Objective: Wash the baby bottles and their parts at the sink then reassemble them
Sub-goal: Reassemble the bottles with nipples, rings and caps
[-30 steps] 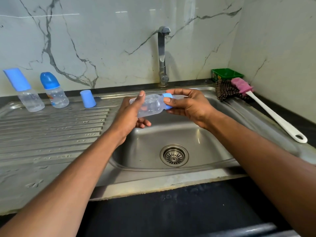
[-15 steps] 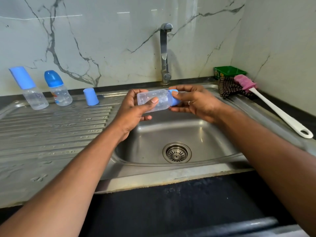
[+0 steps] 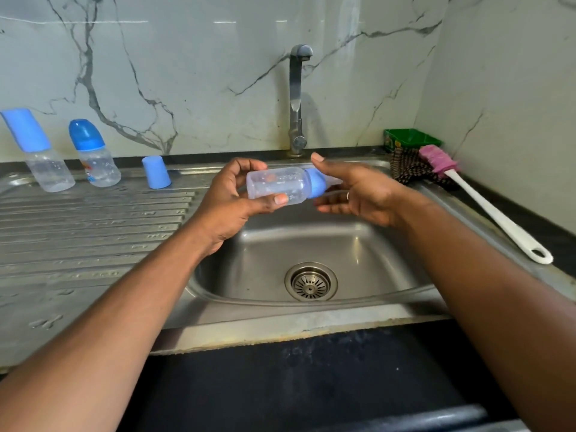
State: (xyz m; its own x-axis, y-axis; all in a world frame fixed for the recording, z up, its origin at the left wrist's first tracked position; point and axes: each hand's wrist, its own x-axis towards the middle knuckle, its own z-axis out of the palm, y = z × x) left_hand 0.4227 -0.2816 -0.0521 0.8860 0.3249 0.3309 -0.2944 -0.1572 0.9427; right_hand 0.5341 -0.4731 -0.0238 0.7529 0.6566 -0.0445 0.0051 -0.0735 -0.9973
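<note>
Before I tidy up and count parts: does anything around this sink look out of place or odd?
One thing: a loose blue cap stands by itself on the drainboard, while the bottle held sideways in the left hand has a blue collar and nipple but no cap. Nothing looks spilled or damaged.

The dark worktop (image 3: 311, 369) carries a steel sink (image 3: 280, 325) with a ribbed drainboard (image 3: 93, 232) at nine o'clock of the basin. On the drainboard, at its far edge, stand two capped bottles (image 3: 46, 163) (image 3: 96, 163) and, near them, one loose blue cap (image 3: 156, 173). At two o'clock lie a green tray (image 3: 411, 138), a dark cloth (image 3: 408, 169) and a white-handled brush (image 3: 498, 213).
</note>
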